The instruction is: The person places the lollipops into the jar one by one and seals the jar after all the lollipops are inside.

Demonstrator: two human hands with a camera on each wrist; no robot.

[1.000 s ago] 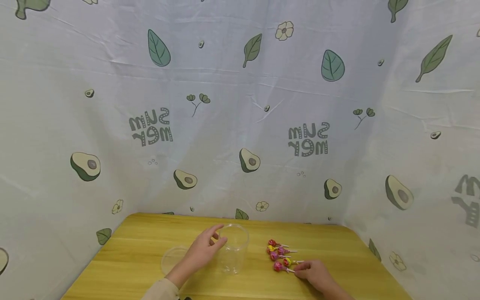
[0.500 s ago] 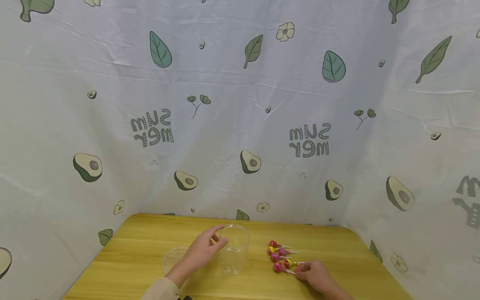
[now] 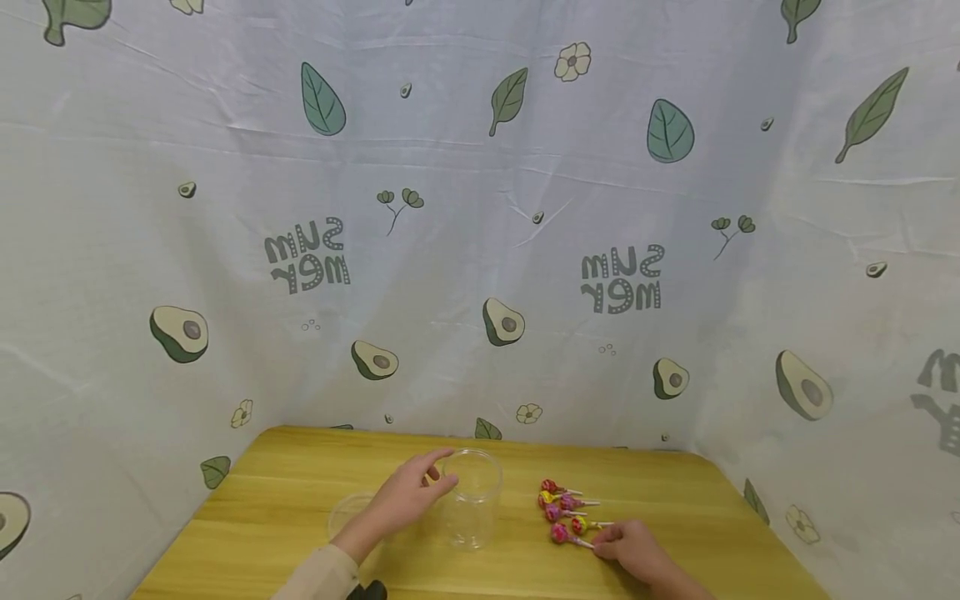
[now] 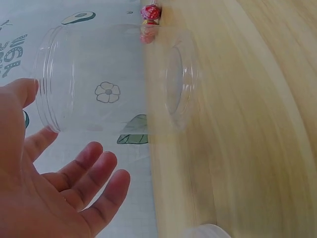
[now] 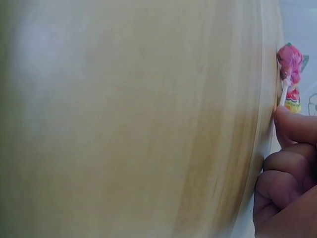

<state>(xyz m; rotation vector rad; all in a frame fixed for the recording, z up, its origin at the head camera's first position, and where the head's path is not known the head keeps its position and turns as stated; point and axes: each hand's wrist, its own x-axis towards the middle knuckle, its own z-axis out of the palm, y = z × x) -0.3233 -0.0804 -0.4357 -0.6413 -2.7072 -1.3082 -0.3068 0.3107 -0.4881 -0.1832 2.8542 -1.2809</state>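
A jar (image 3: 472, 521) is touched by the left hand (image 3: 412, 493), fingers spread; a lollipop (image 3: 560, 534) is pinched by the right hand (image 3: 633, 550), other lollipops (image 3: 553, 512) beyond its fingertips.

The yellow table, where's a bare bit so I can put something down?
Left of the clear lid, out to the edge of the table; the strip between the clear jar and the lollipops; and the far right side, beyond the right hand. It's crowded around the lid, left hand and jar, and around the bunched lollipops.
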